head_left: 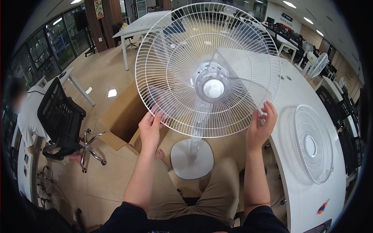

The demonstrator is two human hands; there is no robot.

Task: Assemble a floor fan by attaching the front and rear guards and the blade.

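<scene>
A pedestal fan stands before me, its round white wire guard [171,114] facing me. Pale translucent blades [243,95] and a round white hub [213,89] show at its middle. A light grey round base [185,165] rests on the floor between my feet. My left hand [150,125] is closed on the guard's lower left rim, fingertips among the wires. At the lower right rim, my right hand [262,126] curls with thumb and fingers on either side of the edge; its grip looks loose. A second wire guard [301,143] lies on the white table to my right.
The white table [307,198] curves along my right, with an orange-and-blue screwdriver [323,207] on it. An open cardboard box [120,112] stands left of the fan. Farther left, a person [31,112] is beside a black office chair [62,116]. Another white table [149,20] stands behind.
</scene>
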